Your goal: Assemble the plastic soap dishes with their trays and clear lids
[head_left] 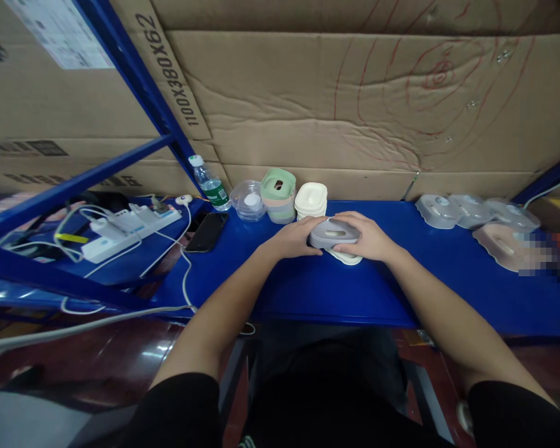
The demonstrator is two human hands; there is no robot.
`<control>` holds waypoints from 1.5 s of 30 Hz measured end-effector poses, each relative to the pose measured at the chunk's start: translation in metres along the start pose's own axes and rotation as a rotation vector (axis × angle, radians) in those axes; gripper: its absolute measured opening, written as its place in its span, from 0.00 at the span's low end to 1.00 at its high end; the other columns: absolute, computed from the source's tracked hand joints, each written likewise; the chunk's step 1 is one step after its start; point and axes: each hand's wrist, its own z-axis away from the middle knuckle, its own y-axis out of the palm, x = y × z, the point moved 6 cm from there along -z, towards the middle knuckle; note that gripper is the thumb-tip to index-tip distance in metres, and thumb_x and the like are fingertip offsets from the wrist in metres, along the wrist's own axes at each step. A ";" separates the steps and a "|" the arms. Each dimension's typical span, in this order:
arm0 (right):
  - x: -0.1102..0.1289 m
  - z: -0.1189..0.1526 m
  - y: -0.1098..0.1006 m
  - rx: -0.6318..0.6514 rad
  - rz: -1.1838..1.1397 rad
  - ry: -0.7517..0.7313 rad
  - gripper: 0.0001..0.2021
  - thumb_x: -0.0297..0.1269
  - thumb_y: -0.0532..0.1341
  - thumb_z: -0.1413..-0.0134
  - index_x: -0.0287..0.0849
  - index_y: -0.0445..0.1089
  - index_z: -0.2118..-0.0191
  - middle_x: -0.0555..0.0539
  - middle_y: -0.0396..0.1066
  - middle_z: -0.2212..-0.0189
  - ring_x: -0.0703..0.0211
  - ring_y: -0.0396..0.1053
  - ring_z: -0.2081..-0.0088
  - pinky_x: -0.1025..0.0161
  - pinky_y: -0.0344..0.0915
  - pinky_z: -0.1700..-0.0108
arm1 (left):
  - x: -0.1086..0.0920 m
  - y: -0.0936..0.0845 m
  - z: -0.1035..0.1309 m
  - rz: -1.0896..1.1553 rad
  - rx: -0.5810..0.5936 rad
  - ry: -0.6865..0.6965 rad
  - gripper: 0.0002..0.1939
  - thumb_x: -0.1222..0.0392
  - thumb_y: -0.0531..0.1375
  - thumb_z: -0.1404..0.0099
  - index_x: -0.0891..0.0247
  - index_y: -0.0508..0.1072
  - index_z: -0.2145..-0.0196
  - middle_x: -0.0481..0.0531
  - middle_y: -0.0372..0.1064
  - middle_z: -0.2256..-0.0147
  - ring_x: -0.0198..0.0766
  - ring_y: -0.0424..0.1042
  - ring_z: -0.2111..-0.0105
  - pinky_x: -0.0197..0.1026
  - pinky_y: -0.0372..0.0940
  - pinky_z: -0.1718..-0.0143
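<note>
Between my two hands is a grey plastic container (335,233) with an oval opening in its top. My left hand (298,238) wraps its left side, thumb toward me. On the other side my right hand (369,236) grips it with the thumb in front. A cream lid-like piece (348,257) shows just beneath the container, partly covered by it and by my right hand. Close behind my hands stands a stack of cream pieces (312,198). Left of that is a stack of containers with a green one (279,185) on top.
Round clear plastic containers (248,202) and a water bottle (211,185) stand at the back left, near a black phone (207,232) and a white power strip (130,233) with cables. Several clear packs (437,211) and a pinkish one (501,247) lie at the right of the blue table (326,295).
</note>
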 end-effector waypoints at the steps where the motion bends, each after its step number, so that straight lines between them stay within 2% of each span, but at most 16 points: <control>1: 0.001 0.000 -0.002 -0.025 -0.003 0.003 0.39 0.63 0.73 0.46 0.47 0.73 0.35 0.37 0.74 0.39 0.36 0.74 0.38 0.36 0.69 0.34 | 0.001 -0.003 -0.001 0.008 -0.032 0.011 0.40 0.54 0.73 0.39 0.57 0.68 0.32 0.63 0.71 0.35 0.58 0.73 0.37 0.60 0.71 0.38; 4: -0.001 -0.001 -0.008 -0.098 -0.039 0.026 0.42 0.69 0.71 0.47 0.49 0.72 0.34 0.37 0.74 0.38 0.35 0.73 0.38 0.36 0.71 0.36 | 0.001 -0.020 -0.001 0.054 -0.210 0.047 0.22 0.59 0.71 0.37 0.58 0.78 0.46 0.61 0.76 0.41 0.52 0.77 0.42 0.56 0.72 0.40; 7: -0.003 0.000 -0.013 -0.158 -0.095 0.040 0.46 0.72 0.71 0.51 0.49 0.70 0.33 0.37 0.74 0.37 0.35 0.75 0.40 0.38 0.75 0.42 | 0.003 -0.036 0.000 0.143 -0.410 0.004 0.13 0.53 0.71 0.34 0.60 0.79 0.55 0.59 0.80 0.49 0.49 0.80 0.48 0.54 0.74 0.44; 9: -0.004 0.001 -0.015 -0.199 -0.126 0.076 0.42 0.70 0.72 0.50 0.48 0.73 0.36 0.39 0.78 0.43 0.39 0.79 0.46 0.42 0.77 0.46 | 0.007 -0.037 0.000 0.214 -0.449 -0.084 0.17 0.44 0.68 0.31 0.61 0.78 0.58 0.56 0.81 0.58 0.46 0.81 0.57 0.51 0.76 0.53; 11: -0.008 0.002 -0.019 -0.271 -0.160 0.151 0.32 0.66 0.70 0.43 0.47 0.77 0.43 0.43 0.82 0.53 0.46 0.80 0.56 0.48 0.78 0.52 | 0.006 -0.033 0.001 0.241 -0.431 -0.129 0.23 0.38 0.65 0.30 0.62 0.78 0.54 0.56 0.80 0.60 0.47 0.81 0.60 0.50 0.77 0.58; 13: -0.015 0.004 -0.024 -0.392 -0.200 0.247 0.26 0.65 0.66 0.38 0.47 0.78 0.50 0.46 0.82 0.61 0.51 0.79 0.62 0.51 0.77 0.57 | -0.003 -0.031 0.001 0.186 -0.425 -0.068 0.33 0.34 0.67 0.33 0.62 0.74 0.43 0.62 0.79 0.50 0.53 0.80 0.51 0.55 0.77 0.51; 16: -0.031 0.007 -0.032 -0.538 -0.287 0.373 0.27 0.68 0.65 0.42 0.47 0.78 0.57 0.46 0.81 0.64 0.52 0.77 0.64 0.54 0.75 0.61 | -0.023 -0.029 0.002 0.039 -0.396 0.128 0.52 0.30 0.72 0.41 0.61 0.62 0.30 0.70 0.66 0.33 0.63 0.68 0.34 0.64 0.68 0.35; 17: -0.037 0.007 -0.034 -0.560 -0.319 0.408 0.28 0.70 0.66 0.44 0.47 0.77 0.59 0.47 0.80 0.66 0.52 0.76 0.65 0.55 0.74 0.62 | -0.027 -0.028 0.002 0.000 -0.377 0.173 0.53 0.29 0.72 0.42 0.59 0.62 0.29 0.70 0.63 0.31 0.63 0.65 0.31 0.65 0.66 0.33; 19: -0.046 0.007 -0.035 -0.580 -0.386 0.469 0.29 0.72 0.66 0.47 0.48 0.75 0.64 0.48 0.77 0.69 0.52 0.75 0.67 0.55 0.73 0.64 | -0.030 -0.029 0.001 -0.062 -0.347 0.207 0.45 0.32 0.70 0.37 0.57 0.65 0.32 0.69 0.62 0.30 0.62 0.64 0.30 0.66 0.64 0.32; 22: -0.053 0.007 -0.032 -0.550 -0.506 0.536 0.31 0.75 0.63 0.46 0.49 0.73 0.63 0.49 0.72 0.74 0.53 0.72 0.73 0.55 0.72 0.70 | -0.023 -0.034 0.001 -0.139 -0.344 0.173 0.27 0.38 0.68 0.32 0.55 0.74 0.42 0.64 0.67 0.33 0.58 0.69 0.34 0.64 0.66 0.35; 24: -0.051 0.006 -0.029 -0.506 -0.583 0.545 0.33 0.77 0.60 0.44 0.49 0.74 0.58 0.49 0.73 0.73 0.55 0.71 0.77 0.55 0.71 0.74 | -0.014 -0.041 0.002 -0.184 -0.400 0.120 0.24 0.38 0.69 0.33 0.54 0.76 0.47 0.62 0.71 0.36 0.57 0.71 0.37 0.64 0.65 0.36; 28: -0.045 0.006 -0.030 -0.484 -0.576 0.509 0.34 0.73 0.66 0.46 0.48 0.73 0.49 0.48 0.79 0.65 0.59 0.73 0.78 0.57 0.74 0.72 | 0.016 -0.071 0.016 -0.279 -0.742 -0.109 0.25 0.39 0.70 0.34 0.55 0.74 0.47 0.61 0.71 0.39 0.58 0.70 0.37 0.64 0.64 0.35; 30: -0.045 0.005 -0.028 -0.466 -0.537 0.497 0.33 0.69 0.71 0.49 0.47 0.74 0.50 0.48 0.79 0.65 0.60 0.73 0.77 0.57 0.74 0.71 | 0.032 -0.087 0.026 -0.312 -0.918 -0.220 0.27 0.41 0.70 0.34 0.57 0.72 0.44 0.63 0.70 0.39 0.58 0.69 0.36 0.64 0.63 0.34; 32: -0.045 0.004 -0.024 -0.432 -0.513 0.477 0.32 0.68 0.72 0.49 0.46 0.75 0.51 0.49 0.79 0.67 0.60 0.74 0.77 0.57 0.74 0.71 | 0.045 -0.096 0.033 -0.332 -1.012 -0.298 0.30 0.41 0.69 0.34 0.58 0.70 0.41 0.64 0.69 0.39 0.58 0.68 0.36 0.63 0.63 0.34; 38: -0.038 0.004 -0.015 -0.334 -0.401 0.420 0.28 0.63 0.70 0.45 0.45 0.76 0.50 0.48 0.79 0.66 0.57 0.76 0.74 0.56 0.75 0.69 | 0.070 -0.094 0.033 -0.336 -0.970 -0.446 0.39 0.39 0.71 0.39 0.58 0.69 0.36 0.68 0.68 0.39 0.67 0.66 0.35 0.70 0.58 0.33; 45: -0.027 0.003 -0.016 -0.180 -0.102 0.312 0.21 0.53 0.67 0.39 0.46 0.78 0.46 0.44 0.83 0.60 0.51 0.79 0.66 0.48 0.78 0.57 | 0.076 -0.089 0.029 -0.303 -0.893 -0.345 0.45 0.39 0.70 0.38 0.61 0.62 0.32 0.73 0.57 0.29 0.66 0.57 0.28 0.68 0.55 0.30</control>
